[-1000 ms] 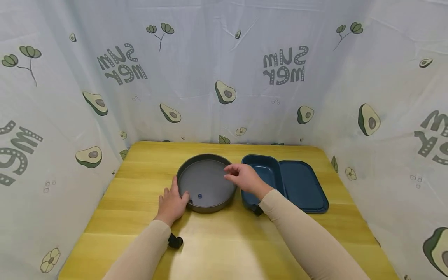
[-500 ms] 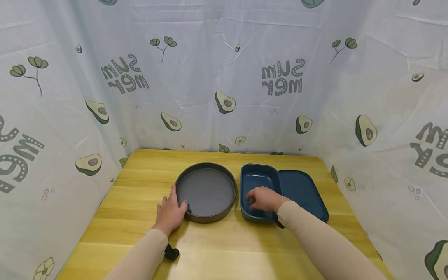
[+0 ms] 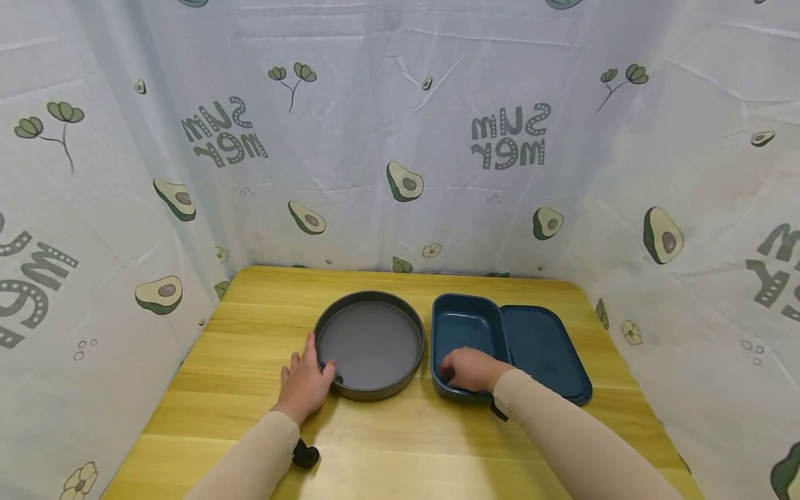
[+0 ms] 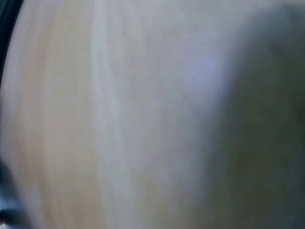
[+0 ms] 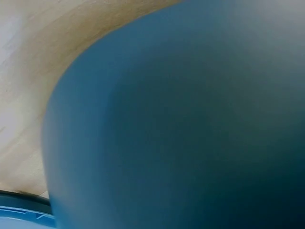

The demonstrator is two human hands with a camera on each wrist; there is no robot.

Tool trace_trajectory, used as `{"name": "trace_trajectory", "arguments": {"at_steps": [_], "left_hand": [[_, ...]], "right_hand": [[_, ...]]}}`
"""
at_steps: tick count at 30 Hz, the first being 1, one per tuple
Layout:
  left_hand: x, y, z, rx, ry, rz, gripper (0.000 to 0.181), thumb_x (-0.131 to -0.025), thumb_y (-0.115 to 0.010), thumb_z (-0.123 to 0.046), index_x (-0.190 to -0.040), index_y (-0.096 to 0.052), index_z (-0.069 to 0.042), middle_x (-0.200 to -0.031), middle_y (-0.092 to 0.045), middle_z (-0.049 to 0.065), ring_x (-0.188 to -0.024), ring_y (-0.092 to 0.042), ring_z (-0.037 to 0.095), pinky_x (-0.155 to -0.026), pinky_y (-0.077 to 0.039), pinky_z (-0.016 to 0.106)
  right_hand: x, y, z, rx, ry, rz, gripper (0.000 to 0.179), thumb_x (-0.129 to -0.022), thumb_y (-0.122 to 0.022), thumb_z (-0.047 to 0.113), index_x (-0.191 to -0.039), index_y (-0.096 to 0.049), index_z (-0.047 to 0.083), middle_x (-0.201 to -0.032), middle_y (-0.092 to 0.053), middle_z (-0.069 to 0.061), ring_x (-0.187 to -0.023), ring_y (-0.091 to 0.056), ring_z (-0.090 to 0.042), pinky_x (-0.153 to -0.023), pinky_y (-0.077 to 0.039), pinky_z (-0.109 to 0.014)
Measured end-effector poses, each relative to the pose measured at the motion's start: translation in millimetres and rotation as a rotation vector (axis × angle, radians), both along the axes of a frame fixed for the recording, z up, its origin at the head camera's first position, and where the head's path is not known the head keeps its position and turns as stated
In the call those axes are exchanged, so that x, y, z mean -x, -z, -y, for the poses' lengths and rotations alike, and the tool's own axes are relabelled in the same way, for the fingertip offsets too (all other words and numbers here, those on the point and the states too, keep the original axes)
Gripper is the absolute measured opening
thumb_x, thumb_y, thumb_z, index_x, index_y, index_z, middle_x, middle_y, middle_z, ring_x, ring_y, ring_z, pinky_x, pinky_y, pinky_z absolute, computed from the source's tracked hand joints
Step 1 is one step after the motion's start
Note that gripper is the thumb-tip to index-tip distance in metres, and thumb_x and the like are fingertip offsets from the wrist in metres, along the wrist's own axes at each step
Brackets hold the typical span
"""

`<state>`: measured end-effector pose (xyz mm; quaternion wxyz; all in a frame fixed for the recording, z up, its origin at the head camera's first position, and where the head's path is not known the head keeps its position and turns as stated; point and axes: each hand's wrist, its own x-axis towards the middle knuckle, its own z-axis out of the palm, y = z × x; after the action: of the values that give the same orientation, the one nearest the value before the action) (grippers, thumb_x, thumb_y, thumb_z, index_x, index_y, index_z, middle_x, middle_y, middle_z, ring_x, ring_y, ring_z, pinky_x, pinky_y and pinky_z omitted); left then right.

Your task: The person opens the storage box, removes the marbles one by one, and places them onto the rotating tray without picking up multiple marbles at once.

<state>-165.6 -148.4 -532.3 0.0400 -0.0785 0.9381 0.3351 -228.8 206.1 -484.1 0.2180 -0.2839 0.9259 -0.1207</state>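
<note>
My left hand [image 3: 304, 382] rests against the left wall of a round grey pan [image 3: 369, 340], index finger and thumb at its rim, fingers spread. Beside the thumb are a small dark blue ball [image 3: 321, 365] and another small dark ball [image 3: 339, 380] at the pan's edge. My right hand [image 3: 471, 369] reaches into the front of a deep blue rectangular container [image 3: 464, 326], fingers bent downward. A dark spot shows at its fingertips; I cannot tell whether they hold something. The right wrist view shows the container's blurred blue outer wall [image 5: 143, 119].
A flat blue lid [image 3: 540, 347] lies right of the container on the wooden table [image 3: 375, 444]. A printed curtain [image 3: 350, 173] hangs round the back and sides. A black camera mount [image 3: 306, 455] sits at my left wrist. The left wrist view shows only blurred wood [image 4: 119, 119].
My right hand has moved from over the pan's right edge to the container and down into it. A blue ball has rolled left to my left thumb; the left hand stays at the rim.
</note>
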Motion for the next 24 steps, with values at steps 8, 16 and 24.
{"name": "trace_trajectory", "arguments": {"at_steps": [8, 16, 24], "left_hand": [[-0.1, 1.6, 0.3, -0.004, 0.0, -0.006, 0.086, -0.108, -0.05, -0.042, -0.171, 0.0, -0.013, -0.17, -0.03, 0.025, -0.158, -0.014, 0.056, -0.124, -0.003, 0.077], [0.5, 1.0, 0.1, -0.005, 0.004, -0.007, 0.086, -0.107, -0.051, -0.042, -0.171, -0.001, -0.012, -0.169, -0.032, 0.026, -0.158, -0.014, 0.056, -0.124, -0.004, 0.077], [0.8, 0.9, -0.3, -0.009, 0.001, 0.008, 0.086, -0.108, -0.05, -0.043, -0.171, 0.001, -0.013, -0.17, -0.033, 0.024, -0.159, -0.013, 0.055, -0.124, -0.003, 0.077]], "right_hand": [[-2.7, 1.4, 1.0, -0.039, -0.021, -0.024, 0.01, -0.09, -0.08, 0.009, -0.087, -0.079, 0.018, -0.085, -0.074, 0.007, -0.08, -0.067, -0.012, -0.08, -0.06, -0.037], [-0.9, 3.0, -0.8, -0.041, -0.026, -0.028, 0.009, -0.091, -0.08, 0.01, -0.088, -0.08, 0.018, -0.087, -0.075, 0.007, -0.082, -0.069, -0.013, -0.081, -0.061, -0.037], [1.3, -4.4, -4.1, -0.021, 0.006, -0.006, 0.01, -0.093, -0.077, 0.009, -0.093, -0.081, 0.018, -0.092, -0.076, 0.005, -0.086, -0.069, -0.014, -0.084, -0.061, -0.04]]}}
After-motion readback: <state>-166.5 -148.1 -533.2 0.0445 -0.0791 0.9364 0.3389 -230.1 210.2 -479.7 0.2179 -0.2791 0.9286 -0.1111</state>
